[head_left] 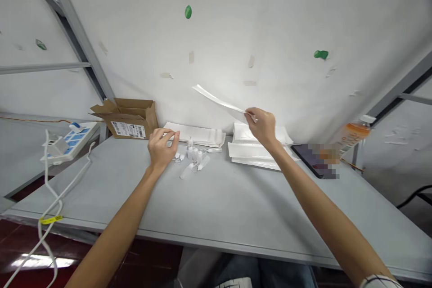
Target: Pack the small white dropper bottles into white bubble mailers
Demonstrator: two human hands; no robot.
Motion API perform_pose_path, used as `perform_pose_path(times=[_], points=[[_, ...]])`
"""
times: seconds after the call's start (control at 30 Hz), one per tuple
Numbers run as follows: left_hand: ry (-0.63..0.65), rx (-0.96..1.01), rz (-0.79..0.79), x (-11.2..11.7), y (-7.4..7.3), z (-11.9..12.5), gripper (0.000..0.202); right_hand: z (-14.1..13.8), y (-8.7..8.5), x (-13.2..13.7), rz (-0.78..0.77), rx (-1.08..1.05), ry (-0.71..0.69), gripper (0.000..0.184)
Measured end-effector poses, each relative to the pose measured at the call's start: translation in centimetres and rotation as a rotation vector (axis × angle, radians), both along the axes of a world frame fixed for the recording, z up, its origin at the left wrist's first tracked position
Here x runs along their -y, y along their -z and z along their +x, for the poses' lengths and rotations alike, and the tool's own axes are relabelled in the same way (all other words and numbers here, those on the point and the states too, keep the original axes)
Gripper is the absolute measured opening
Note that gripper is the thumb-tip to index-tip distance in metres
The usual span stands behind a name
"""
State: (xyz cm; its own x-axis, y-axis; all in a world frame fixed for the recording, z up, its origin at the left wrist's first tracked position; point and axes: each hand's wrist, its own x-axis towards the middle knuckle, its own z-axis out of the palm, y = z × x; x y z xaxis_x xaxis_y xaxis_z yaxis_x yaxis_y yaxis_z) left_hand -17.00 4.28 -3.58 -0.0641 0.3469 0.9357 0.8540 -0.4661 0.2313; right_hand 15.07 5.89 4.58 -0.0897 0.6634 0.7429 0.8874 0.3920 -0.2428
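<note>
My right hand [261,127] is raised above the table, thumb and fingers pinching one end of a thin white flat sleeve [218,100]. The sleeve is seen nearly edge-on and points up to the left. Below that hand lies a pile of white flat packets [253,150]. My left hand [162,146] is over the table with thumb and index finger brought together; whatever they hold, if anything, is too small to make out. Right beside it is a small heap of white plastic pieces with thin loops [195,156]. Behind the heap rests a stack of white flat sleeves [195,134].
An open cardboard box [133,119] stands at the back left. Further left are a white power strip [72,141] and trailing white cables [57,198]. On the right lie a dark phone-like slab [308,159] and an orange-labelled bottle [354,132]. A white wall panel [219,31] closes the back.
</note>
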Motion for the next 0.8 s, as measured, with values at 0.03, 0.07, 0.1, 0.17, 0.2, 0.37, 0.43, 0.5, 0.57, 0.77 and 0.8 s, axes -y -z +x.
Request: perform_pose_path(times=[0.03, 0.07, 0.1, 0.17, 0.2, 0.37, 0.43, 0.5, 0.57, 0.77, 0.8], points=[[0.028, 0.005, -0.006, 0.3, -0.1, 0.3, 0.025, 1.8, 0.2, 1.9, 0.023, 0.008, -0.011, 0.023], [0.071, -0.001, -0.020, 0.6, -0.3, 0.6, 0.024, 3.6, 0.6, 4.0, 0.043, 0.012, -0.023, 0.023], [0.129, -0.018, -0.044, 0.9, -0.4, 1.0, 0.023, 5.3, 1.2, 6.1, 0.063, 0.019, -0.025, 0.023], [0.252, -0.097, -0.121, 1.4, -0.7, 1.8, 0.021, 8.5, 2.8, 10.1, 0.108, 0.044, -0.029, 0.020], [0.299, -0.152, -0.168, 1.6, -0.8, 2.2, 0.019, 9.9, 3.8, 11.9, 0.119, 0.068, -0.051, 0.018], [0.289, -0.391, -0.330, 1.3, -0.6, 3.4, 0.015, 13.1, 8.3, 17.6, 0.063, 0.203, -0.140, 0.022], [0.269, -0.431, -0.374, 1.0, -0.5, 3.5, 0.014, 13.0, 9.5, 18.3, -0.013, 0.294, -0.178, 0.024], [0.270, -0.450, -0.406, 0.9, -0.4, 3.5, 0.014, 12.6, 10.1, 18.4, -0.102, 0.369, -0.227, 0.020], [0.284, -0.455, -0.407, 1.1, -0.6, 3.5, 0.016, 12.1, 9.8, 18.2, -0.170, 0.383, -0.268, 0.019], [0.384, -0.270, -0.290, 3.1, -3.5, 6.6, 0.018, 9.3, 5.9, 17.2, -0.198, 0.095, -0.265, 0.025], [0.436, -0.203, -0.279, 3.4, -4.1, 7.8, 0.019, 8.5, 5.2, 16.7, -0.204, 0.038, -0.270, 0.025]])
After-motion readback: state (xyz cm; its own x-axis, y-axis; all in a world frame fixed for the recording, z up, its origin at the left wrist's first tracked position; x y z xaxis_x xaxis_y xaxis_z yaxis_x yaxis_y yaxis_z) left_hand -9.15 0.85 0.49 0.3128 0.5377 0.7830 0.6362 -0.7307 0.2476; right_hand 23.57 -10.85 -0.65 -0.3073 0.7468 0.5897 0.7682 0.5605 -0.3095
